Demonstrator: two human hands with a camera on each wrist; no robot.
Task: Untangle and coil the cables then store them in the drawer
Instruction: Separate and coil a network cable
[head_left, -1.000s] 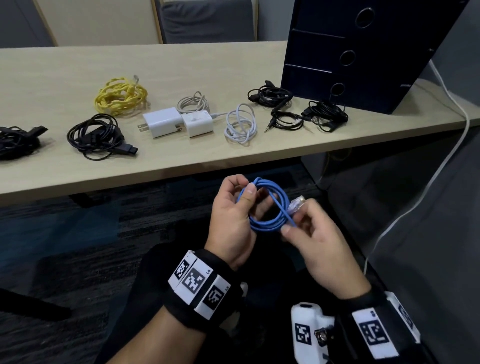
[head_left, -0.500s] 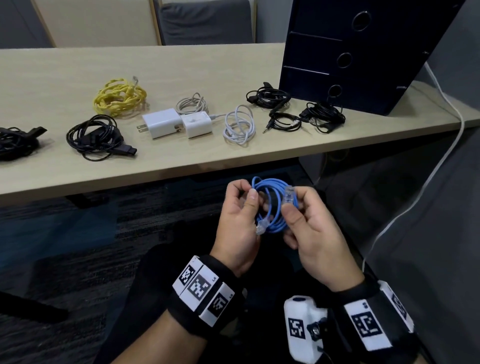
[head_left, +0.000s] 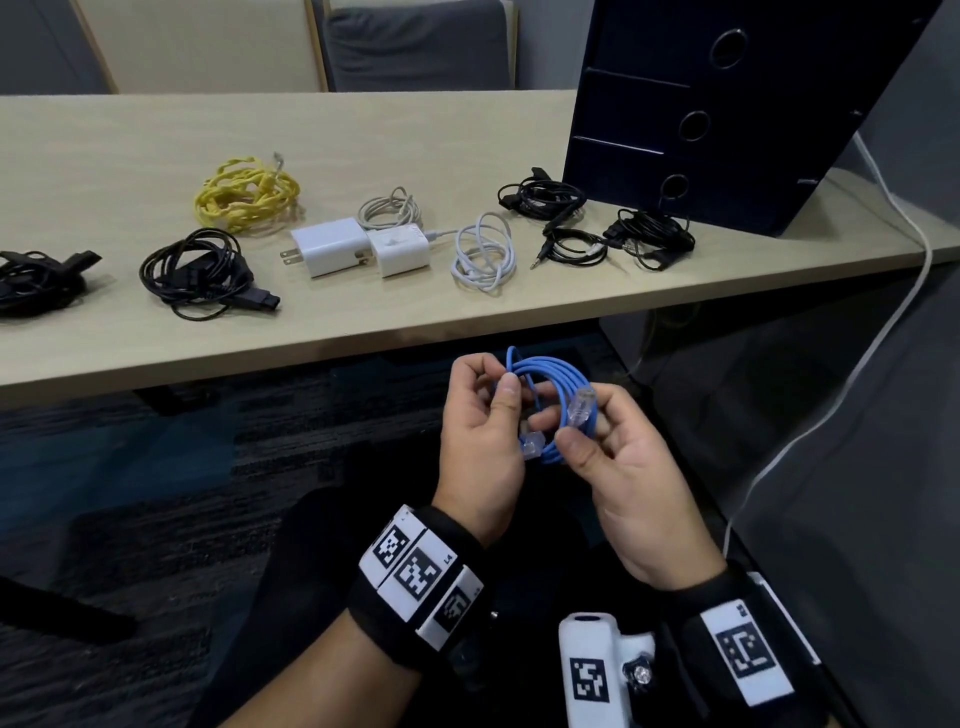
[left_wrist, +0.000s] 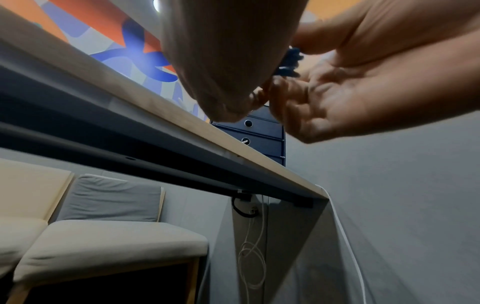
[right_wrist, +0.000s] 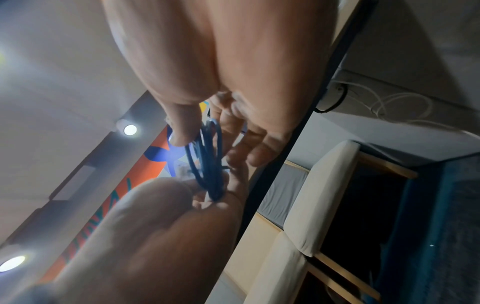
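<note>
Coil: blue cable (head_left: 545, 371) now fully wound, held below the table (head_left: 363, 332) edge.
Left hand (head_left: 480, 431): pinches the loops.
Right hand (head_left: 618, 467): has brought the plug (head_left: 579, 408) across — I grip it, ready to tuck.
Drawer (head_left: 691, 124): shut.

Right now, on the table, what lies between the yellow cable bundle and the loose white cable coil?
In the head view, two white chargers and a small grey-white cable coil lie between the yellow cable bundle and the white cable coil.
</note>
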